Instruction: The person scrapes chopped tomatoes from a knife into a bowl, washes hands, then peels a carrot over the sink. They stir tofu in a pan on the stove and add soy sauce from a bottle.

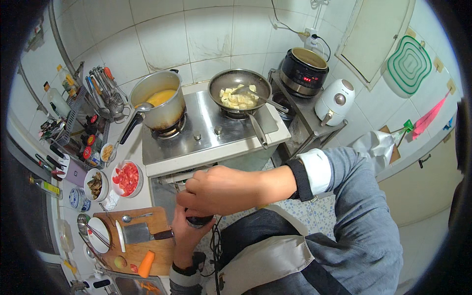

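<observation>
1. Both hands closed together on a small dark jar [199, 221], low before the stove: left hand [186, 236] gripping it from beneath, right hand [219, 189] clamped over its top. Twisting or merely holding, impossible to tell.
2. Jar mostly hidden under the right hand; lid and contents not made out.
3. Just left, on the counter [129, 199]: cutting board [147, 246] bearing a cleaver [140, 232], a spoon [135, 217], a carrot piece [146, 264] and red scraps. Chopping apparently finished.
4. Beside the board, a white plate [98, 235] crossed by chopsticks; cut off toward the dark rim.
5. Further back, a bowl of cut tomato [127, 179] and a bowl of dark pieces [95, 185], prepared but not yet cooked, by the look of it.
6. On the stove [211, 132]: pot [158, 101] of yellow liquid with a ladle, and pan [239, 92] of pale chunks with a spatula resting inside. Cooking judged midway; flames not visible.
7. Farthest right, a dark cooker [304, 71] and a white appliance [335, 102]; shelf clutter at the far left too small to sort.
</observation>
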A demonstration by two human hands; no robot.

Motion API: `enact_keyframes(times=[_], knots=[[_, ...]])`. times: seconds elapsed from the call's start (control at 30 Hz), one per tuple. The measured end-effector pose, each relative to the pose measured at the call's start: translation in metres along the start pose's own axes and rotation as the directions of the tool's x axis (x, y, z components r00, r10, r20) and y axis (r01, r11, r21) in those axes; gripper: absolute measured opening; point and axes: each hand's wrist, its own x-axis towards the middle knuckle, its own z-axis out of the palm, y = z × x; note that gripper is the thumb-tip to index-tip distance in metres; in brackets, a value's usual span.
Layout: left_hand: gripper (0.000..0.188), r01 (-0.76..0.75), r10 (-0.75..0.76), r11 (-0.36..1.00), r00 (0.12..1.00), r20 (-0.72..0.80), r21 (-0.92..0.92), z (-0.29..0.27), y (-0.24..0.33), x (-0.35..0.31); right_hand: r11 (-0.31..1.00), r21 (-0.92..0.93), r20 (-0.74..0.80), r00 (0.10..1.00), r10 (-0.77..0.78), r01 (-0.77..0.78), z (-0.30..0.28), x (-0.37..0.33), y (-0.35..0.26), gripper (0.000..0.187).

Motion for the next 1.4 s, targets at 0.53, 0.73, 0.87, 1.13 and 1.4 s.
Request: enact_keyframes(times=[0.53, 0.73, 0.87, 1.13, 1.4], knots=[[0.076, 0.003, 0.015, 0.999, 0.865, 0.502, -0.034, 0.064, 0.034, 0.067, 0.965, -0.054, 0.095, 0.963, -0.252, 0.257, -0.063, -0.1, 0.065, 0.019], [0.074, -0.042, 0.038, 0.999, 0.866, 0.499, -0.003, 0.096, 0.046, 0.082, 0.991, 0.093, 0.161, 0.984, 0.08, -0.095, -0.074, -0.131, 0.075, 0.016], [0.075, 0.031, -0.057, 0.998, 0.821, 0.567, 0.054, 0.113, 0.05, 0.091, 0.99, -0.132, 0.084, 0.996, -0.034, 0.045, -0.082, -0.144, 0.079, 0.015], [0.081, -0.042, 0.082, 0.995, 0.869, 0.488, -0.093, 0.132, 0.067, 0.099, 0.896, 0.206, -0.235, 0.869, 0.436, -0.393, -0.041, -0.25, 0.115, 0.016], [0.083, 0.031, 0.067, 0.983, 0.858, 0.51, -0.181, 0.17, 0.098, 0.115, 0.433, 0.302, -0.499, 0.246, 0.831, -0.849, 0.138, -0.381, 0.288, 0.025]])
